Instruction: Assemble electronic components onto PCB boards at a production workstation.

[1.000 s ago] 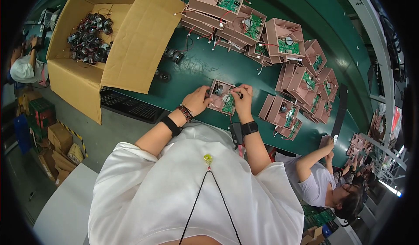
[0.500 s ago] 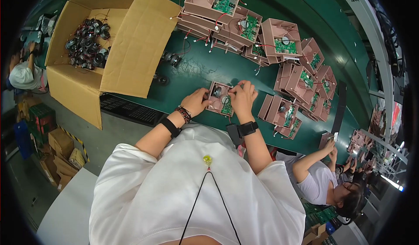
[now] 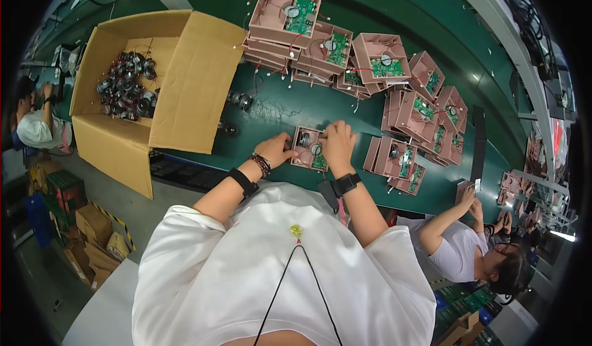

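Note:
A small pinkish-brown plastic housing (image 3: 301, 160) lies on the green bench in front of me. Inside it sit a round black speaker (image 3: 304, 139) and a green circuit board (image 3: 319, 160). My left hand (image 3: 275, 149) grips the housing's left wall, with thumb and fingers closed at that edge. At the upper right side, my right hand (image 3: 338, 144) has bent fingers over the wall near the board. Its fingertips are partly hidden, so what they pinch inside cannot be made out.
An open cardboard box (image 3: 196, 87) of loose speakers (image 3: 128, 87) stands at the left. Loose speakers (image 3: 240, 100) lie beside it. Stacked housings with boards (image 3: 388, 59) line the far and right side; a smaller stack (image 3: 394, 158) is close right. A co-worker (image 3: 459, 247) sits at the right.
The whole view has shifted slightly. My right hand's fingers have drawn closer over the housing's upper right edge; the left hand keeps its hold on the left wall.

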`<state>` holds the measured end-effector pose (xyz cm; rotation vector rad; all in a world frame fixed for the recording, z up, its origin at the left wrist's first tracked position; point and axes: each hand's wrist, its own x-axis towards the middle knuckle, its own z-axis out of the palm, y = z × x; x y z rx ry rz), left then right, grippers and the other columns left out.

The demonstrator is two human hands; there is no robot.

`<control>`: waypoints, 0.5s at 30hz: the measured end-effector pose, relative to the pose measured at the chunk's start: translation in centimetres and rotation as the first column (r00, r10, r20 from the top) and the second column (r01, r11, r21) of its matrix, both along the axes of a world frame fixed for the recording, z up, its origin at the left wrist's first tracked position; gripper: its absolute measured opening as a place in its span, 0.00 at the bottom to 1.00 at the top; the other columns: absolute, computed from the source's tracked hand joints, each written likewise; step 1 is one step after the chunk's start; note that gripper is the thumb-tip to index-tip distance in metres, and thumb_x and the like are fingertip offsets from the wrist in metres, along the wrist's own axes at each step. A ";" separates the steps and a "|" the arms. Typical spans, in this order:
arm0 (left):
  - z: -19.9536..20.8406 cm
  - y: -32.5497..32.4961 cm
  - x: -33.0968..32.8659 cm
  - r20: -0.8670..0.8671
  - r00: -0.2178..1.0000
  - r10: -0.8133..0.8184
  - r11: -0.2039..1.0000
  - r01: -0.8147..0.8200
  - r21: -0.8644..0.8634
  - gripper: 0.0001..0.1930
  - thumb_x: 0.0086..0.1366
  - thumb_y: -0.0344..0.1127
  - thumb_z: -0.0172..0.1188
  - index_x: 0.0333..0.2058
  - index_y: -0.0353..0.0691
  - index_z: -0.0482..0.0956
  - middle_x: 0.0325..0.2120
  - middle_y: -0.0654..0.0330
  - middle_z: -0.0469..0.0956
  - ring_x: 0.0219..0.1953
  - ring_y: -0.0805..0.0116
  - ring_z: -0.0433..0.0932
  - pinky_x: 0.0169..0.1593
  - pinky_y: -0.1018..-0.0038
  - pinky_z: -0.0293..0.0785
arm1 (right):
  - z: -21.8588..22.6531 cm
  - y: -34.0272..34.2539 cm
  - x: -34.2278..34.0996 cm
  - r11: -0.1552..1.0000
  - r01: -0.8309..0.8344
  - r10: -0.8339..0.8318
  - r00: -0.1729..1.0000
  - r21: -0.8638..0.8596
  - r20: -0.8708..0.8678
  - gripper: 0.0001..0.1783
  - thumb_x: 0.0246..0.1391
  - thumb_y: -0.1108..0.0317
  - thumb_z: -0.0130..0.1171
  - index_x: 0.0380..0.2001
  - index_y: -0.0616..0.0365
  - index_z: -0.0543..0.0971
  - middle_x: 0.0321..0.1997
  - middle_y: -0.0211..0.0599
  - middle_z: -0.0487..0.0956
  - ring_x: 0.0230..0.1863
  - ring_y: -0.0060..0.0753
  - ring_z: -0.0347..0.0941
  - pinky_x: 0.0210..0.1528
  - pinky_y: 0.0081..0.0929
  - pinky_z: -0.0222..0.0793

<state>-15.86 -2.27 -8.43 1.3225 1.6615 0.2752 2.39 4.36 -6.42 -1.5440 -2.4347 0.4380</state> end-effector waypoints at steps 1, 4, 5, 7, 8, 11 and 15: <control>-0.1 0.0 0.2 0.003 1.000 0.004 1.000 -0.004 -0.019 0.23 0.53 0.46 0.60 0.43 0.40 0.67 0.37 0.57 0.77 0.39 0.57 0.75 0.40 0.65 0.71 | -0.1 -0.3 0.3 1.000 0.008 -0.008 1.000 0.014 -0.007 0.11 0.35 0.72 0.62 0.26 0.57 0.74 0.36 0.37 0.67 0.42 0.41 0.64 0.42 0.36 0.57; -0.5 0.0 0.6 0.028 0.999 0.020 0.999 -0.019 -0.034 0.25 0.53 0.46 0.60 0.45 0.38 0.67 0.37 0.54 0.76 0.40 0.55 0.75 0.41 0.65 0.71 | -1.6 -2.3 1.6 0.920 0.344 -0.384 0.885 -0.188 -0.261 0.13 0.41 0.70 0.60 0.33 0.60 0.71 0.37 0.44 0.68 0.41 0.51 0.67 0.39 0.41 0.64; -0.5 0.1 0.8 0.054 0.998 0.040 0.999 -0.038 -0.039 0.26 0.52 0.47 0.60 0.45 0.38 0.66 0.38 0.52 0.76 0.41 0.54 0.75 0.42 0.65 0.71 | -2.3 -2.8 2.0 0.915 0.361 -0.398 0.877 -0.177 -0.267 0.13 0.41 0.70 0.60 0.33 0.60 0.71 0.37 0.44 0.68 0.41 0.51 0.67 0.39 0.41 0.64; -0.5 0.1 1.2 0.085 0.996 0.024 0.999 -0.022 -0.029 0.27 0.52 0.47 0.60 0.46 0.37 0.66 0.38 0.51 0.76 0.41 0.53 0.75 0.42 0.64 0.71 | -3.6 -3.6 3.1 0.817 0.309 -0.480 0.833 -0.487 -0.277 0.15 0.47 0.67 0.56 0.37 0.63 0.68 0.37 0.49 0.69 0.40 0.58 0.68 0.40 0.42 0.67; -0.6 0.2 1.2 0.084 0.996 0.034 0.999 -0.033 -0.022 0.28 0.51 0.47 0.61 0.46 0.36 0.65 0.38 0.49 0.75 0.41 0.53 0.74 0.42 0.64 0.71 | -3.5 -3.8 3.3 0.878 0.250 -0.354 0.912 -0.408 -0.205 0.14 0.49 0.67 0.54 0.36 0.64 0.68 0.37 0.52 0.70 0.39 0.58 0.68 0.40 0.42 0.67; -1.1 -0.5 0.7 0.047 0.999 0.006 0.996 -0.010 0.085 0.29 0.50 0.45 0.61 0.46 0.34 0.65 0.40 0.49 0.74 0.42 0.52 0.74 0.42 0.63 0.70 | -2.5 -3.9 2.4 0.932 0.140 -0.153 0.988 -0.333 -0.011 0.13 0.52 0.66 0.48 0.33 0.67 0.69 0.36 0.56 0.71 0.33 0.56 0.71 0.34 0.43 0.70; 4.3 -0.9 2.1 0.021 0.998 -0.051 0.981 0.046 0.187 0.26 0.51 0.41 0.61 0.45 0.35 0.64 0.39 0.51 0.73 0.33 0.57 0.77 0.37 0.66 0.72 | 3.1 -4.2 2.8 0.961 0.186 -0.197 0.980 -0.202 -0.032 0.09 0.50 0.69 0.48 0.31 0.66 0.70 0.35 0.53 0.72 0.28 0.54 0.72 0.29 0.42 0.70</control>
